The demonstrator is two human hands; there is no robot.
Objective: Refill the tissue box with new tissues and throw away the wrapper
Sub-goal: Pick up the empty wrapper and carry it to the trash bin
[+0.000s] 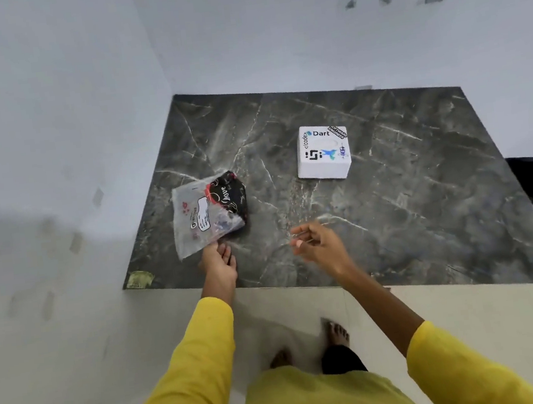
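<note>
Filling a corner between pale walls, the dark veined marble slab [392, 207] carries a white cube tissue box [322, 153]. Left of the box, the left hand [217, 261] pinches a crinkled plastic wrapper [208, 210]; the right hand [319, 244] hangs loosely spread.

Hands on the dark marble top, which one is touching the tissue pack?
The left hand: its fingertips meet the near corner of the clear tissue pack. The right hand hovers apart, fingers loosely curled, touching neither the pack nor the white stickered box.

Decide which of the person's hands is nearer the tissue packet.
Left. The left hand touches the tissue packet at its near corner; the right hand hovers apart, to its right.
</note>
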